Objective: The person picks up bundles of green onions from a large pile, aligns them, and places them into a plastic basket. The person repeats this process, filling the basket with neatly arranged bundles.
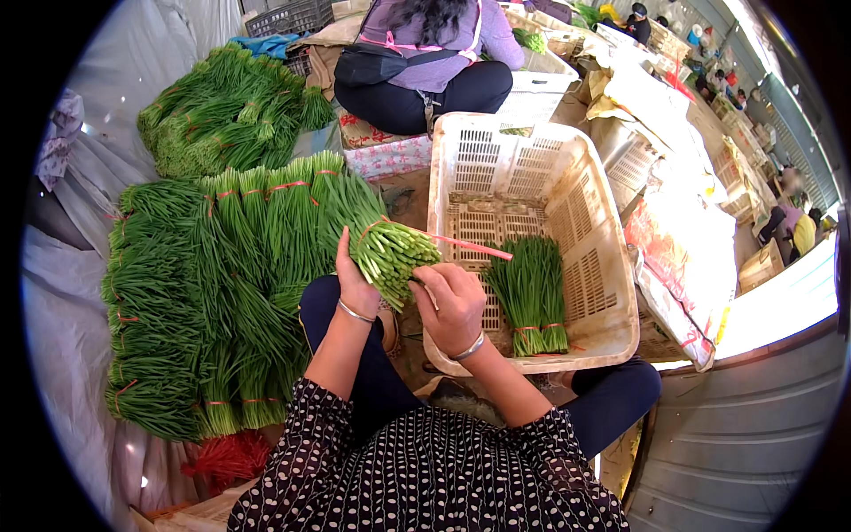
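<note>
A bundle of garlic chives [392, 249] lies tilted over my left hand [357, 279], its pale cut ends toward the right. My left palm and thumb hold it from the near left side. A red tie [369, 229] circles the stems, and its long loose tail [472, 247] sticks out to the right. With thumb and forefinger, my right hand [454, 302] pinches at the lower cut ends; what exactly is between the fingertips is hard to make out. Right of my hands stands a dirty white plastic crate [578, 233] with two tied chive bundles [528, 292] in its near right corner.
Tied chive bundles [226, 279] are stacked on my left, with another pile [226, 113] behind. Red ties [229, 459] lie near my left side. A person [425, 60] sits ahead on a box [385, 149]. Covered crates [678, 259] stand at right, beside a corrugated metal panel [744, 425].
</note>
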`<state>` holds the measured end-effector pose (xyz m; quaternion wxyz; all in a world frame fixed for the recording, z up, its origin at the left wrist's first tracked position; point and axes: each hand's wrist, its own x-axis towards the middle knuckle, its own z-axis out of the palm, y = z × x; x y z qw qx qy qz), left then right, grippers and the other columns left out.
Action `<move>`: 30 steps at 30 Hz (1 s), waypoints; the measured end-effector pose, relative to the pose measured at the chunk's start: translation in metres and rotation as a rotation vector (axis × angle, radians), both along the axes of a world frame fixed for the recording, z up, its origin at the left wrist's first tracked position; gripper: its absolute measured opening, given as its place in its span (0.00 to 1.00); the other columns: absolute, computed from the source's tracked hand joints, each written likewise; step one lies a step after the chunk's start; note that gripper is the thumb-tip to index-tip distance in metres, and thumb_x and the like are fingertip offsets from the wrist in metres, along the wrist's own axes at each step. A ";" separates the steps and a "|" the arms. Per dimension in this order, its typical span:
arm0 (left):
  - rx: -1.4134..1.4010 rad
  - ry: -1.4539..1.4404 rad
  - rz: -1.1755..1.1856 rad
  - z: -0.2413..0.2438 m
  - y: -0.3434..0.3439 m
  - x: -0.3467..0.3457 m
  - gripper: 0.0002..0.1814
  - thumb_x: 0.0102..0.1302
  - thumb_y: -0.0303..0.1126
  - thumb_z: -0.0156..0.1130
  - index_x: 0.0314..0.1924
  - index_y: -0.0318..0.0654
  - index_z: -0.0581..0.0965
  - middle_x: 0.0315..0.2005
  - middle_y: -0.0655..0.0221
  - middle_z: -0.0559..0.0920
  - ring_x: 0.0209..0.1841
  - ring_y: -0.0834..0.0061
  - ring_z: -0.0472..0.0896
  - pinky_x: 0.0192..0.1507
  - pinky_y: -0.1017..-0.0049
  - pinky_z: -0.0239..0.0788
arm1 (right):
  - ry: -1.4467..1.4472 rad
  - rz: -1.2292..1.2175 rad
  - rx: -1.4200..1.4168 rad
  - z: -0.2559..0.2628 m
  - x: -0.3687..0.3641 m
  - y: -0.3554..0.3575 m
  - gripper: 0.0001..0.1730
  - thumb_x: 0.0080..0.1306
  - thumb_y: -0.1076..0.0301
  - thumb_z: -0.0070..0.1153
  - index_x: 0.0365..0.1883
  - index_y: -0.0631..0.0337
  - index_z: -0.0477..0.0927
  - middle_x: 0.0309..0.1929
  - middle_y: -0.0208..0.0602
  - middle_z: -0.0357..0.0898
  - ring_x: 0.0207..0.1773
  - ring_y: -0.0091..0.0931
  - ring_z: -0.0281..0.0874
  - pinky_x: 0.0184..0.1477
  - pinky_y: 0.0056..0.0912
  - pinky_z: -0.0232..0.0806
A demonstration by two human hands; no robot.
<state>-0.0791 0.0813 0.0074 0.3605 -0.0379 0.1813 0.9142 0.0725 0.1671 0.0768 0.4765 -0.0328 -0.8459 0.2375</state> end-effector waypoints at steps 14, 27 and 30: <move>0.108 0.035 -0.105 -0.001 -0.009 0.003 0.29 0.69 0.50 0.38 0.48 0.30 0.74 0.43 0.53 0.79 0.46 0.59 0.77 0.53 0.61 0.68 | -0.060 0.143 -0.503 -0.004 0.012 0.009 0.07 0.56 0.79 0.58 0.33 0.64 0.75 0.28 0.31 0.70 0.26 0.20 0.65 0.30 0.22 0.61; 0.015 0.027 -0.015 0.019 -0.010 0.011 0.29 0.69 0.52 0.40 0.49 0.29 0.73 0.43 0.55 0.79 0.44 0.61 0.79 0.51 0.64 0.70 | -0.090 0.033 -0.603 -0.019 -0.004 0.005 0.06 0.54 0.78 0.60 0.30 0.65 0.76 0.27 0.26 0.72 0.25 0.15 0.63 0.28 0.19 0.59; 0.050 0.013 -0.052 0.017 -0.010 0.009 0.31 0.67 0.54 0.42 0.50 0.28 0.72 0.44 0.52 0.78 0.46 0.60 0.78 0.53 0.63 0.69 | -0.141 0.164 -0.993 -0.029 -0.005 0.009 0.05 0.55 0.78 0.60 0.29 0.65 0.76 0.24 0.23 0.72 0.25 0.12 0.62 0.28 0.16 0.58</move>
